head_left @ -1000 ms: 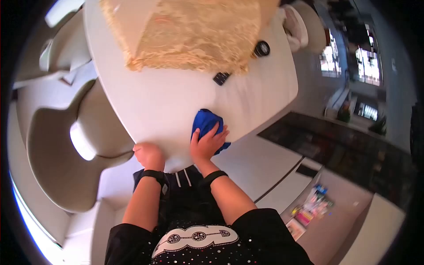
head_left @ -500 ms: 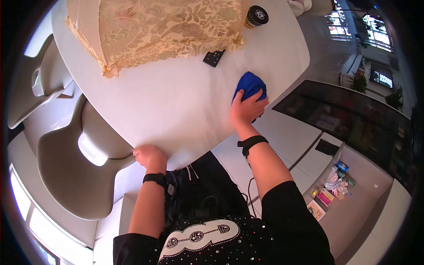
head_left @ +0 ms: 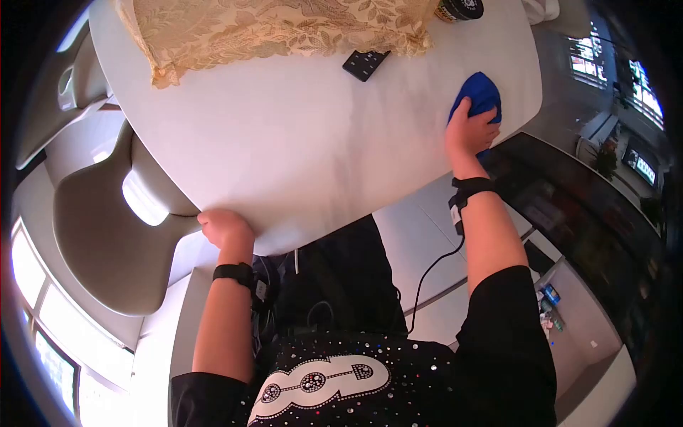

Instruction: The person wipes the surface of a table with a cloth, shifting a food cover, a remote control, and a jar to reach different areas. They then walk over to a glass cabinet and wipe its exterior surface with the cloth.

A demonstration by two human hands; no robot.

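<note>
Right hand (head_left: 471,135) has fingers curled, loosely spread, over a blue cloth (head_left: 478,98), which sits under the palm near the edge of the white table (head_left: 284,135). Left hand (head_left: 228,229) is half closed on the near edge (chair (head_left: 107,228) just beside it). Dark remote (head_left: 366,65) lies farther in, between the hands.

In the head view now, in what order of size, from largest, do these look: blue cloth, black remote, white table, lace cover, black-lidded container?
1. White table
2. Lace cover
3. Blue cloth, though partly covered by the right hand

Unranked: black remote and black-lidded container, which the picture edge cuts off.
</note>
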